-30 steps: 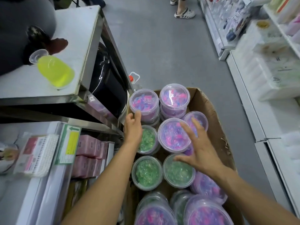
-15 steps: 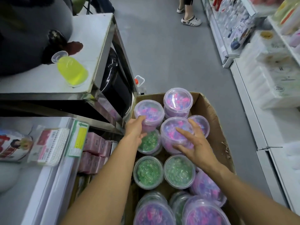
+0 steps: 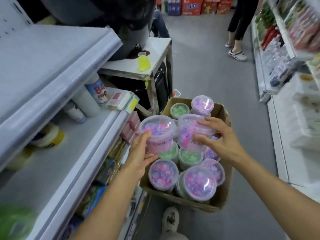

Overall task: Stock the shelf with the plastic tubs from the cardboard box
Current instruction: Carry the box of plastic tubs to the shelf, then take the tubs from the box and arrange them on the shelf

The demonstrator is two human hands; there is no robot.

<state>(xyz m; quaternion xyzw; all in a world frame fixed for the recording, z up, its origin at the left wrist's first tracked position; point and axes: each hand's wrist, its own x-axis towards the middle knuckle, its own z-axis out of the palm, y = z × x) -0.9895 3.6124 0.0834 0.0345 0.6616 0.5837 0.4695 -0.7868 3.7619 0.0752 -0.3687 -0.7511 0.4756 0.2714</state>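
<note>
Gripping pink tubs [image 3: 156, 134], both hands' fingers [image 3: 206, 122] curled; shelf [image 3: 72, 153] left, bottles [image 3: 97, 94] there.

light: bright, even, soft shadows | blur: motion smear toward edges | distortion: wide-angle bowing

Shelf deck [image 3: 57, 158]: we find bare grey surface along its front half.
Rear of deck: bottles [image 3: 86, 101] and a yellow-lidded jar [image 3: 50, 135] stand at the back.
Above: the upper shelf [image 3: 52, 66] overhangs, limiting headroom.
Far end: a small carton [image 3: 119, 100] and yellow price tag [image 3: 132, 104] sit on the edge.
Cardboard box [image 3: 223, 193]: packed with tubs [image 3: 199, 182], no gaps.
Aisle floor [image 3: 242, 135]: open right of the box.
</note>
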